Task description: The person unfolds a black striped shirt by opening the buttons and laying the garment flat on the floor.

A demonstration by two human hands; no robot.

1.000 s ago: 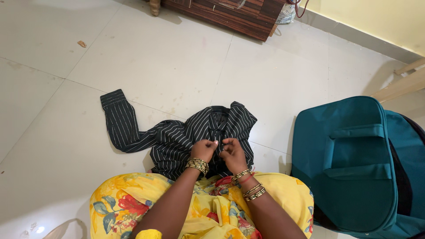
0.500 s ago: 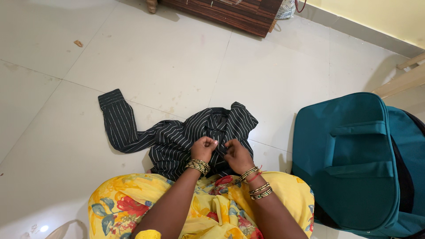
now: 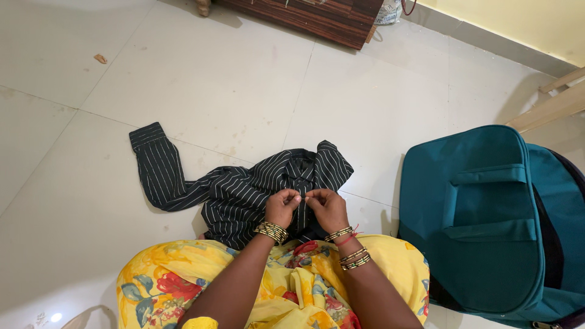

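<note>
A black shirt with thin white stripes (image 3: pixel 244 189) lies crumpled on the pale tiled floor, one sleeve stretched out to the left. My left hand (image 3: pixel 281 207) and my right hand (image 3: pixel 326 208) meet over the shirt's front, just below the collar. Both pinch the fabric at its front opening, fingertips almost touching. Gold bangles sit on both wrists. My lap, covered in yellow flowered cloth (image 3: pixel 183 280), is just below the shirt.
A teal travel bag (image 3: pixel 481 219) lies open on the floor at the right. A dark wooden piece of furniture (image 3: pixel 304 15) stands at the top. Pale wooden bars (image 3: pixel 548 106) lean at the upper right. A small scrap (image 3: pixel 99 58) lies on the tiles at the far left.
My hands have shifted slightly on the shirt's front and come closer together, fingertips now nearly touching. The view has drifted a little; the shirt stays in place.
</note>
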